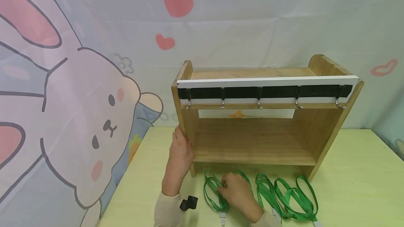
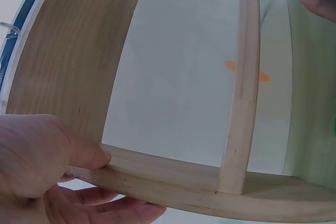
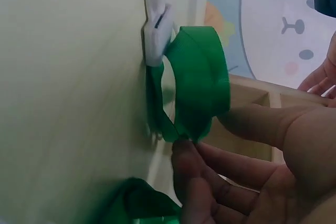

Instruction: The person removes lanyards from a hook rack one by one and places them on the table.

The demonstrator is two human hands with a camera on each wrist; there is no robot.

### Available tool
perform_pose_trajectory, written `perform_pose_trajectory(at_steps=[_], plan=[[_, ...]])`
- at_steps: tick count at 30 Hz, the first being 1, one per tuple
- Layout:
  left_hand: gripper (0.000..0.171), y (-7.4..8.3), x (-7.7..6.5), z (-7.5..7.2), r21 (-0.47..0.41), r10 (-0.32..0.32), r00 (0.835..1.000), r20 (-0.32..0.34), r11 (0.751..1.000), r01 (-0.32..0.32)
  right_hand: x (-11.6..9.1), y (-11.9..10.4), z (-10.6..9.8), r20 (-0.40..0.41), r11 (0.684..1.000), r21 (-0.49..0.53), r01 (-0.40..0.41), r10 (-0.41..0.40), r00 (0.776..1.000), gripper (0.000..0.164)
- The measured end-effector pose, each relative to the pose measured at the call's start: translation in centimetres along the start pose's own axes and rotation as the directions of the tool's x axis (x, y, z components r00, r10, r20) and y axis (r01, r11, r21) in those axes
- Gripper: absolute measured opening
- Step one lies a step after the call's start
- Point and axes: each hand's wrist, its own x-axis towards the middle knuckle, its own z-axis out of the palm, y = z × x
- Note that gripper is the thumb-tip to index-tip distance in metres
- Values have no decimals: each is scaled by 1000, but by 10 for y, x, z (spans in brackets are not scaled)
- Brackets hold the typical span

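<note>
A wooden shelf (image 1: 252, 139) stands on the table, with a row of metal hooks (image 1: 260, 102) along a black strip on its upper front. My left hand (image 1: 180, 153) grips the shelf's left side panel (image 2: 173, 179), thumb on one face and fingers on the other. In front of the shelf, my right hand (image 1: 238, 192) pinches the leftmost green lanyard (image 1: 209, 192) between thumb and fingers. Seen from the right wrist, its flat ribbon (image 3: 199, 77) loops up by the fingertips, and a white clip (image 3: 157, 35) hangs at its end.
To the right of my right hand lie several more coiled green lanyards (image 1: 293, 199) with white clips. The pale yellow table (image 1: 356, 178) extends on both sides. Behind it hangs a cloth backdrop (image 1: 233, 20) with a printed rabbit and hearts.
</note>
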Motion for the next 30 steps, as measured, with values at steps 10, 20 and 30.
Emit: perform_pose_trajectory(at_steps=[10, 20, 30], plan=[[57, 2, 3, -2, 8, -8, 1000, -17, 1000, 8, 0, -9, -19, 23, 999, 41, 29, -30, 999, 26], [60, -8, -7, 5, -33, -63, 997, 46, 997, 65, -2, -19, -41, 16, 999, 20, 41, -42, 999, 24], [70, -15, -22, -5, 40, -108, 991, 79, 994, 105, -12, -32, -62, -132, 998, -31, 49, -53, 990, 5]])
